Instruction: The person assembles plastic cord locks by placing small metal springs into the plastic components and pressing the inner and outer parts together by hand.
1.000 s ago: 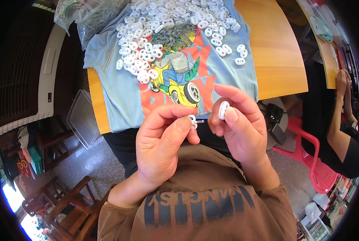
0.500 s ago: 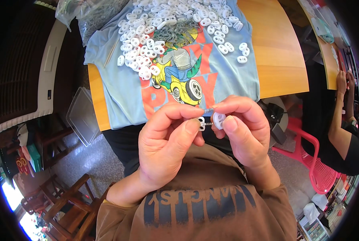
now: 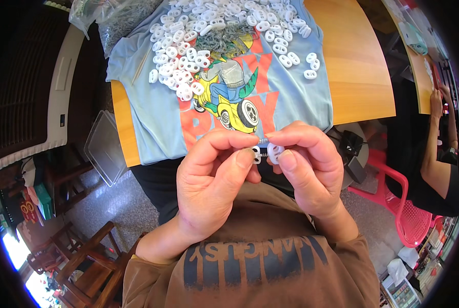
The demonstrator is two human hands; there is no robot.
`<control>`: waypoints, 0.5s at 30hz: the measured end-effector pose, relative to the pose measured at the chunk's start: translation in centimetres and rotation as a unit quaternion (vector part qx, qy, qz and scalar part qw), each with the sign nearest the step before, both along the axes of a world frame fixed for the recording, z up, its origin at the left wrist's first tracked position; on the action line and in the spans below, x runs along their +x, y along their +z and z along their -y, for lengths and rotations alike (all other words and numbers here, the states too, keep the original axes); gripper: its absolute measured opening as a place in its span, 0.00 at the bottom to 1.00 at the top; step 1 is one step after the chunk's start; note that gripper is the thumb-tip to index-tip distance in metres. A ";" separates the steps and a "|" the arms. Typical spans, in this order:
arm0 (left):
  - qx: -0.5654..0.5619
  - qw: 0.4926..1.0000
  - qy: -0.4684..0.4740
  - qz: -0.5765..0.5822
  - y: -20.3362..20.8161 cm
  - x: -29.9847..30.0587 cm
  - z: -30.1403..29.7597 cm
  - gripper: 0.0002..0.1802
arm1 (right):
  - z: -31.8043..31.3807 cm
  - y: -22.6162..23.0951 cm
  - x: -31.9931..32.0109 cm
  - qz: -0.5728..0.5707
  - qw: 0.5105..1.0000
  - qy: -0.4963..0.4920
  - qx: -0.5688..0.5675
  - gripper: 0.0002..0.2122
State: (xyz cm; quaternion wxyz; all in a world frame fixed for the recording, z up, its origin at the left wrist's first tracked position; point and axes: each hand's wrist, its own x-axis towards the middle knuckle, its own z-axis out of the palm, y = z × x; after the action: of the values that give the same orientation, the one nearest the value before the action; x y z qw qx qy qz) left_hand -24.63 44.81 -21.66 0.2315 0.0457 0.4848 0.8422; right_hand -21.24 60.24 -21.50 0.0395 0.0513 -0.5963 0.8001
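Note:
Between thumb and fingers, my left hand (image 3: 211,177) pinches a small white plastic piece with holes (image 3: 256,154). My right hand (image 3: 314,167) grips another white oval two-hole piece (image 3: 274,152), face turned partly toward me. A thin metal spring (image 3: 264,153) bridges the narrow gap between the two pieces. Both hands are closed, fingertips nearly meeting, above the near edge of a blue printed T-shirt (image 3: 301,108). Farther off on the shirt lies a heap of similar white two-hole pieces (image 3: 186,66), beside a pile of small grey springs (image 3: 229,42).
The shirt covers part of a wooden table (image 3: 357,66). A clear plastic bag (image 3: 122,25) of grey springs sits at its far left, near a thin stick (image 3: 141,66). A pink chair (image 3: 411,220) stands at right, by another person's arm (image 3: 434,143). Wooden chairs (image 3: 93,262) are at lower left.
The white pieces in my two hands have come closer together, and less of the spring shows between them. My right hand has shifted slightly left.

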 end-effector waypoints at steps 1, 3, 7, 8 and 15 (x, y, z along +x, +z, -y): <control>-0.009 1.000 0.003 -0.008 0.0 0.0 0.0 0.09 | 0.0 0.0 0.0 -0.012 0.998 -0.025 0.064 0.09; -0.018 1.000 0.007 -0.017 0.1 0.1 -0.1 0.09 | 0.0 0.0 -0.2 -0.025 0.990 -0.049 0.129 0.09; -0.017 1.000 0.006 -0.020 0.1 0.2 -0.1 0.09 | 0.1 -0.1 -0.7 -0.128 0.957 -0.096 0.243 0.11; -0.007 1.000 0.001 -0.017 0.0 0.2 -0.1 0.09 | 0.1 -0.1 -0.7 -0.131 0.954 -0.099 0.250 0.11; 0.031 0.999 0.006 -0.006 -0.1 0.6 -0.1 0.11 | 0.3 -0.2 -0.7 -0.142 0.955 -0.081 0.248 0.11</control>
State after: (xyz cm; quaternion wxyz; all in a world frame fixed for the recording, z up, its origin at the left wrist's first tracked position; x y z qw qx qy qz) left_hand -24.03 44.91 -21.75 0.2222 0.0551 0.4602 0.8578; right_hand -21.99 59.91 -21.65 0.1739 0.1241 -0.7667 0.6054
